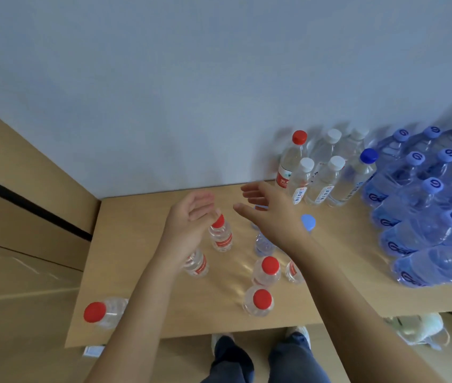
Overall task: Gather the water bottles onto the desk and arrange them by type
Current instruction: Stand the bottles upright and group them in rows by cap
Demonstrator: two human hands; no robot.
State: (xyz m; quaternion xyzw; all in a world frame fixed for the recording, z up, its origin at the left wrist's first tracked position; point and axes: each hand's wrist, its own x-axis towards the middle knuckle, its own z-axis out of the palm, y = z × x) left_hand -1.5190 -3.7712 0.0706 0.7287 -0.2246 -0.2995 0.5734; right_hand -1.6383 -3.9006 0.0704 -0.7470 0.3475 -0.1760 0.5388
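Now your left hand hangs over the wooden desk with palm turned inward and fingers loosely spread, holding nothing; its fingertips sit just above and beside the red cap of a small upright bottle, but contact cannot be confirmed. Your right hand is likewise relaxed and empty, fingers extended toward the back wall, hovering over a blue-tinted small bottle whose top it hides. Just right of that wrist a light blue cap shows; the bottle under it is hidden. Under your left forearm stands another red-labelled bottle. Nearer you, between the two forearms, two red-capped bottles stand upright, one behind the other, and a further red-labelled bottle is partly covered by the right arm. One red-capped bottle stands alone at the desk's near left corner, well apart from both hands. At the back, against the wall, a tall red-capped bottle stands beside a cluster of white-capped bottles and one dark-blue-capped bottle. To the right of these, a block of blue bottles with logo caps fills the desk's right side
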